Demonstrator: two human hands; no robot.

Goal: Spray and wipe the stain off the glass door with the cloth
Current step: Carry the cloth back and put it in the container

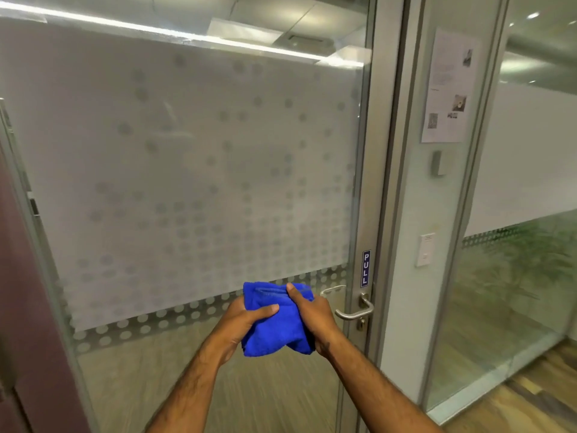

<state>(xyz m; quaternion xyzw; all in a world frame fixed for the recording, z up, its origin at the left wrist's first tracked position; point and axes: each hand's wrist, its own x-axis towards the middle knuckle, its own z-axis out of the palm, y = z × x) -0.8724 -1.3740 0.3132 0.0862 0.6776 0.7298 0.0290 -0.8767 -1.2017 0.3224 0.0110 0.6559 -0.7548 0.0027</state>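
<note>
A frosted glass door (199,170) with a dotted pattern fills the view in front of me. Faint pale streaks, a smear (175,120), show on the upper middle of the glass. A bunched blue cloth (274,323) is held low in front of the door, between both hands. My left hand (240,323) grips its left side with the thumb across the front. My right hand (315,320) clasps its right side, thumb on top. No spray bottle is in view.
A metal lever handle (356,310) sits on the door's right stile under a blue PULL sign (366,268). The door frame (393,182) and a wall with a paper notice (448,85) and a switch (425,250) stand to the right. A dark red panel (18,292) is at left.
</note>
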